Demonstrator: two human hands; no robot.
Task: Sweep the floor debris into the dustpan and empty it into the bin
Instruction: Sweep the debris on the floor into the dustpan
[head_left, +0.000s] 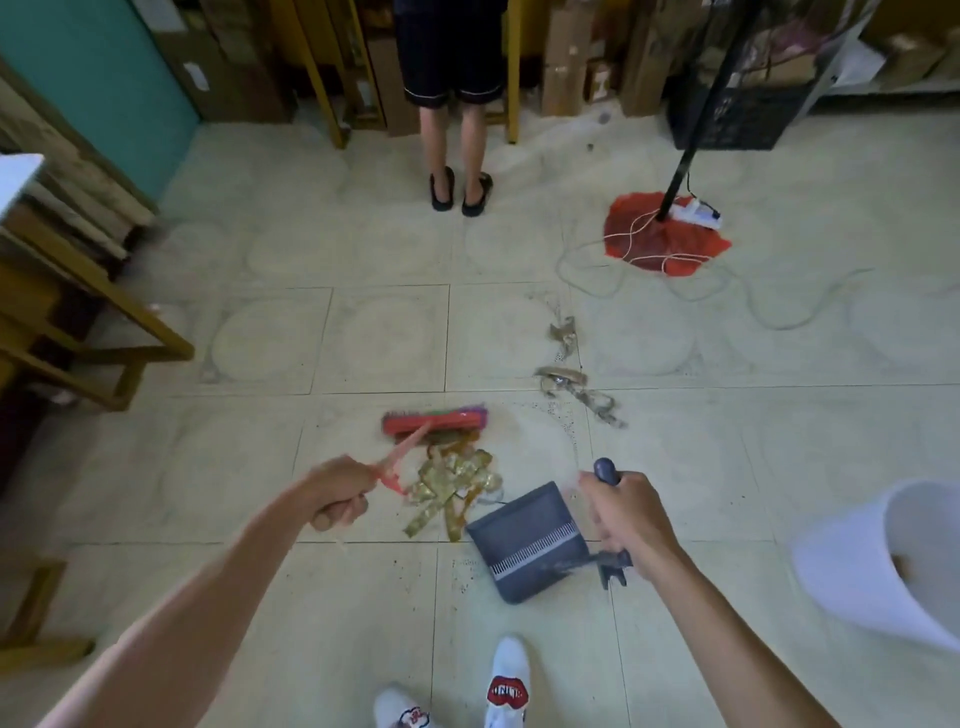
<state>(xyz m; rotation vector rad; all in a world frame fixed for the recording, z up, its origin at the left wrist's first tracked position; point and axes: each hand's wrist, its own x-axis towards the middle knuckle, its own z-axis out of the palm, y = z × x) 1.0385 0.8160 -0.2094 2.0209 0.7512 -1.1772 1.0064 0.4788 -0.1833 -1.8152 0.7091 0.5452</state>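
left hand (340, 493) fisted, right hand (626, 514) fisted

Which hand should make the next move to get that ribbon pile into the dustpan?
Left. The left hand holds the broom, whose head sits just beyond the ribbon pile. The right hand only steadies the dustpan, whose open edge already faces the pile.

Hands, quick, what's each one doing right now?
Left hand: closed around the red broom handle.
Right hand: closed around the grey dustpan handle.
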